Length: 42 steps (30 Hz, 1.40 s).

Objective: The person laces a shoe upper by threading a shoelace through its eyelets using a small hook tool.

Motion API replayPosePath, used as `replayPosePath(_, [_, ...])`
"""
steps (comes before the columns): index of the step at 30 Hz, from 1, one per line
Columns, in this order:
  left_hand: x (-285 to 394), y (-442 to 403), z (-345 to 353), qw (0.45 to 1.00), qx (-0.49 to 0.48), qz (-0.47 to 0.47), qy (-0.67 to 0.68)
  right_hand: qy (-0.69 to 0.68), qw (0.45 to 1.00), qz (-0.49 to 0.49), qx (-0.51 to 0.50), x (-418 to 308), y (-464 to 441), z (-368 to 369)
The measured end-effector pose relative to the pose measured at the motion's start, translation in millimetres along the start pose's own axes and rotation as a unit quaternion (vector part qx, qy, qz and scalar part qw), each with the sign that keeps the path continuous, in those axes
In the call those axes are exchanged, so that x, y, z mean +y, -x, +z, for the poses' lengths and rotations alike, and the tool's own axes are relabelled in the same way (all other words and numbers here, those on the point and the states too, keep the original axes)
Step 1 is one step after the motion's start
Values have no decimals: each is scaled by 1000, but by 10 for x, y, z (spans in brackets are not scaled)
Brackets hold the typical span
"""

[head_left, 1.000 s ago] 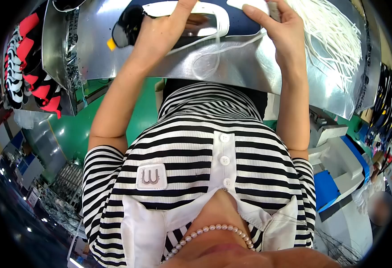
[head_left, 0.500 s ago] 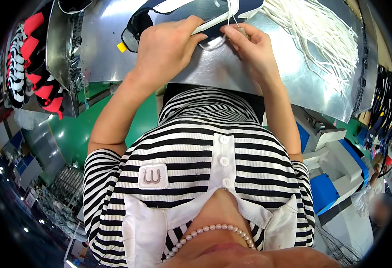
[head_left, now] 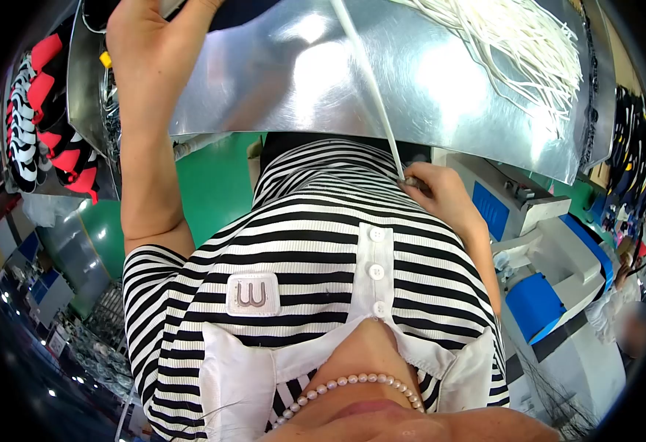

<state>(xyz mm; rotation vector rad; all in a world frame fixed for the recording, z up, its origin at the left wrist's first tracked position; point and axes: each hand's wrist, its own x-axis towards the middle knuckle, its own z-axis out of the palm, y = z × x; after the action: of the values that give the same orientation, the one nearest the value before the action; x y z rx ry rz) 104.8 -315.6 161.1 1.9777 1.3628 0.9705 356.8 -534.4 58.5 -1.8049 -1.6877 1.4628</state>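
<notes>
My left hand (head_left: 157, 40) is at the upper left, its fingertips partly cut off by the frame edge. It is closed on a dark navy shoe upper (head_left: 245, 11), most of which lies out of view. My right hand (head_left: 440, 193) is low at the table's front edge, beside the striped shirt. Its fingers pinch the end of a white shoelace (head_left: 371, 81), which runs taut and slanting up over the metal table (head_left: 264, 88) and out of the top of the view.
A heap of loose white laces (head_left: 525, 55) lies on the table's right side. Red, black and white shoe parts (head_left: 47, 110) hang in a row at the left. A grey and blue machine (head_left: 536, 272) stands below right. More dark pieces (head_left: 636, 147) hang at far right.
My right hand has moved down toward my body, drawing the lace out long and straight. My left hand has shifted left and up with the shoe upper, now mostly out of view.
</notes>
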Motion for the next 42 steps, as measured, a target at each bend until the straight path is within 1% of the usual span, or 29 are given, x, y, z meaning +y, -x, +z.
replayPosePath(1, [-20, 45, 34, 999, -18, 18, 37, -8, 999, -29, 11, 43, 13, 26])
replayPosePath(2, [-272, 25, 45, 998, -34, 58, 12, -15, 998, -59, 21, 67, 15, 43])
replayPosePath(3, [-417, 48, 105, 992, -109, 54, 9, -19, 998, -60, 22, 34, -25, 21])
replayPosePath(5, [-585, 191, 385, 978, -152, 113, -85, -103, 987, -82, 89, -140, -223, -96])
replayPosePath(7, [-638, 278, 486, 949, -277, 45, -141, -257, 953, -78, 144, -279, -511, -149])
replayPosePath(9, [-624, 314, 491, 951, -270, 29, -149, -284, 925, -162, 193, -473, -809, -262])
replayPosePath(11, [-485, 251, 403, 935, -312, 36, -163, -332, 897, -221, 191, -620, -1076, -395])
replayPosePath(12, [-504, 270, 412, 943, -289, 62, -150, -340, 888, -253, 181, -612, -1201, -440])
replayPosePath(13, [-488, 256, 401, 942, -292, 63, -155, -344, 885, -254, 182, -611, -1323, -443])
replayPosePath(15, [-428, 239, 399, 947, -250, 104, -173, -431, 855, -241, 161, -619, -1493, -425])
replayPosePath(16, [-407, 215, 428, 946, -253, 105, -172, -386, 882, -213, 167, -672, -1505, -501])
replayPosePath(17, [-374, 184, 464, 948, -235, 135, -167, -388, 881, -211, 169, -657, -1542, -516])
replayPosePath(18, [-328, 159, 506, 949, -217, 162, -162, -327, 900, -204, 206, -622, -1587, -523])
replayPosePath(19, [-261, 104, 546, 949, -218, 162, -162, -261, 913, -200, 242, -627, -1622, -539])
replayPosePath(20, [-177, 38, 589, 943, -259, 115, -176, -328, 904, -175, 212, -683, -1611, -560])
replayPosePath(21, [-119, 0, 629, 932, -300, 67, -190, -331, 903, -173, 211, -668, -1637, -548])
replayPosePath(22, [-97, -26, 664, 931, -302, 69, -192, -288, 907, -194, 237, -643, -1686, -544])
replayPosePath(23, [-79, -49, 699, 919, -334, 55, -202, -245, 909, -214, 262, -626, -1717, -543])
replayPosePath(24, [-69, -64, 736, 905, -367, 41, -210, -247, 908, -211, 265, -614, -1718, -545])
replayPosePath(25, [-96, -63, 747, 904, -370, 42, -210, -294, 898, -216, 247, -620, -1728, -547])
replayPosePath(26, [-156, -45, 745, 922, -343, 32, -174, -340, 885, -222, 229, -621, -1737, -552])
replayPosePath(28, [-281, -29, 737, 938, -318, 18, -137, -351, 884, -229, 208, -608, -1720, -610])
replayPosePath(30, [-405, -48, 726, 945, -323, 41, -37, -360, 883, -238, 186, -598, -1725, -617])
replayPosePath(32, [-413, -32, 755, 947, -316, 42, -43, -278, 913, -192, 231, -598, -1769, -611])
replayPosePath(33, [-403, -38, 764, 949, -308, 45, -52, -276, 912, -196, 230, -602, -1812, -588])
replayPosePath(35, [-283, -48, 773, 940, -329, 18, -84, -346, 875, -229, 250, -588, -1879, -494])
replayPosePath(37, [-289, -52, 789, 929, -352, -9, -113, -352, 872, -224, 256, -580, -1914, -478])
replayPosePath(40, [-441, -27, 871, 937, -326, 18, -126, -319, 882, -217, 271, -547, -1918, -486])
replayPosePath(42, [-469, -3, 892, 953, -281, 42, -108, -326, 874, -202, 300, -587, -1831, -472])
